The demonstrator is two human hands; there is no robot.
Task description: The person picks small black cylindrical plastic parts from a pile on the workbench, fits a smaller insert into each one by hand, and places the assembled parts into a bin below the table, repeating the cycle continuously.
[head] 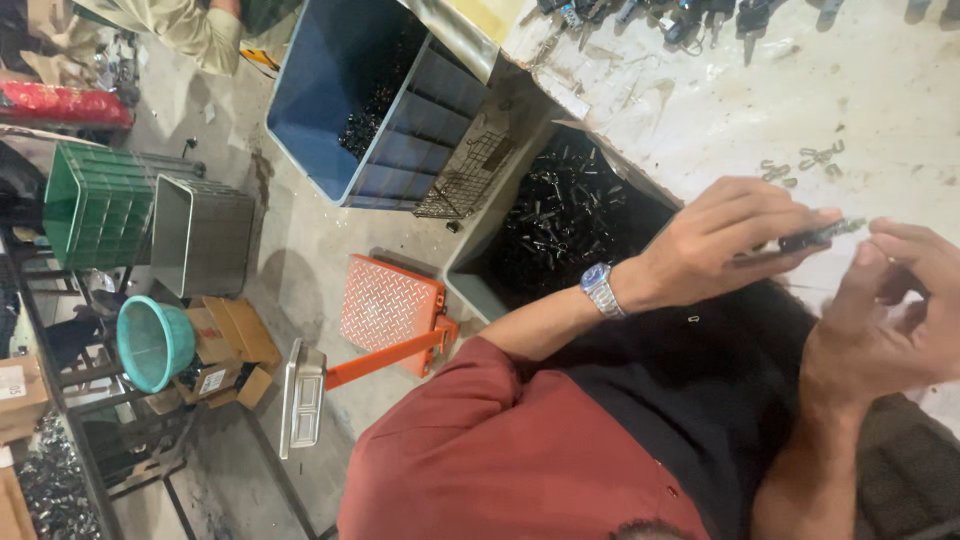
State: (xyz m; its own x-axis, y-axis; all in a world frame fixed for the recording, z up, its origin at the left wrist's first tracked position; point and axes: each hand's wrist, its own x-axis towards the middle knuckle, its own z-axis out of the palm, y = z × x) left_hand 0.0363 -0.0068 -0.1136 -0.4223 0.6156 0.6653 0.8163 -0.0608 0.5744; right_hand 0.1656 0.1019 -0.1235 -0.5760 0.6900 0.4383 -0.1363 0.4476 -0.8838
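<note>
My left hand (725, 240), with a silver wristwatch (601, 290) on its wrist, pinches a small dark metal part (815, 237) over the worn white tabletop (880, 90). My right hand (890, 315) is just to the right of it, fingers bent, with the fingertips touching the part's far end. Both hands hover above my dark apron (700, 390) and red shirt (480, 460). A few small metal clips (815, 160) lie on the table just beyond my hands.
A grey crate (470, 285) of black parts sits under the table edge, beside a blue bin (330, 110) and a wire basket (465, 175). An orange platform scale (390, 310), green crate (95, 205), metal bin (200, 235), teal basket (152, 342) and cardboard boxes (235, 340) stand on the floor. Another person's sleeve (185, 28) shows at top left.
</note>
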